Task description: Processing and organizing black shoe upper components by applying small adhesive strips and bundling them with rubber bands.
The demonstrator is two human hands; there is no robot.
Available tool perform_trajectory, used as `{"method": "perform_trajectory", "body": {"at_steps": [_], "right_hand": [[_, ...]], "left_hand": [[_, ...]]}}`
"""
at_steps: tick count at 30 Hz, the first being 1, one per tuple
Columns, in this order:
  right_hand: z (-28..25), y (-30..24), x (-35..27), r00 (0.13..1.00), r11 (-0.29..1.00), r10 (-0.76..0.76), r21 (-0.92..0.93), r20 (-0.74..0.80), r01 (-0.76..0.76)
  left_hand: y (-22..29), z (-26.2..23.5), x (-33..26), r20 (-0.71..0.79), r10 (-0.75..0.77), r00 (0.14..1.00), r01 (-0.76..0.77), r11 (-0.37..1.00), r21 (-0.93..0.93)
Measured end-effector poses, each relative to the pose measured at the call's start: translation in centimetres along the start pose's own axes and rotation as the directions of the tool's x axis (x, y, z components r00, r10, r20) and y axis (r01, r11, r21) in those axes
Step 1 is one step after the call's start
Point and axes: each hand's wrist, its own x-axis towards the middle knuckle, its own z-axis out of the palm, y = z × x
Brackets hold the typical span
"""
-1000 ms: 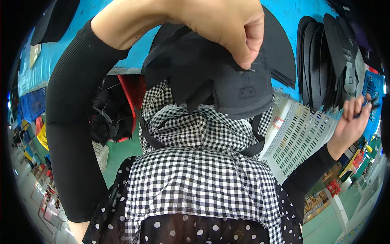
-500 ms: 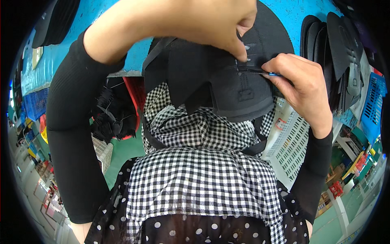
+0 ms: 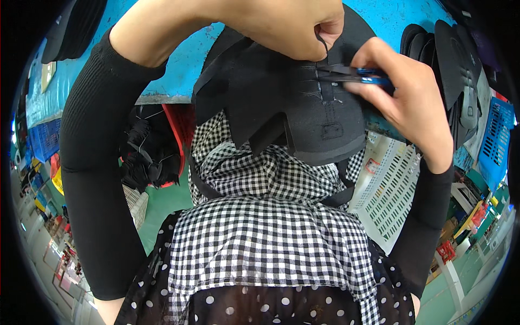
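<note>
A black fabric piece [image 3: 310, 138] with stitched seams and a sewn rectangular patch overhangs the table's near edge above my lap. White thread ends show around a slot-like strip in its middle. My left hand [image 3: 295, 30] is bent over from above, thumb and finger pinching a thin black strip [image 3: 326, 47] that rises from the fabric. My right hand [image 3: 403, 89] grips small scissors [image 3: 374, 79] with blue handles, slightly blurred. Their blades are parted and point left, over the strip just below my left fingertips.
Stacks of black shaped pieces [image 3: 452, 65] stand on the blue table [image 3: 179, 81] at the right, with more at the far left. Below are a white perforated basket [image 3: 382, 189], a red container [image 3: 177, 122] with black scraps [image 3: 149, 157], and a blue crate [image 3: 497, 143].
The scissors have opened and my right hand has risen and turned slightly. My left fingers have lifted a little, drawing the black strip up. The fabric has shifted slightly.
</note>
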Motion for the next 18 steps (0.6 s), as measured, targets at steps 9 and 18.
{"method": "perform_trajectory", "body": {"at_steps": [9, 18], "right_hand": [[0.4, 0.1, 1.2, 0.993, 0.992, 0.1, 0.066, 0.057, -0.104], [1.3, -4.6, -0.8, 0.99, 0.988, -0.091, -0.134, -0.111, 0.076]], "left_hand": [[-1.6, 1.6, -1.3, -0.158, 0.261, 0.952, -0.256, 0.965, 0.052], [-5.0, 2.4, 0.3, -0.333, 0.108, 0.937, -0.247, 0.877, -0.412]]}}
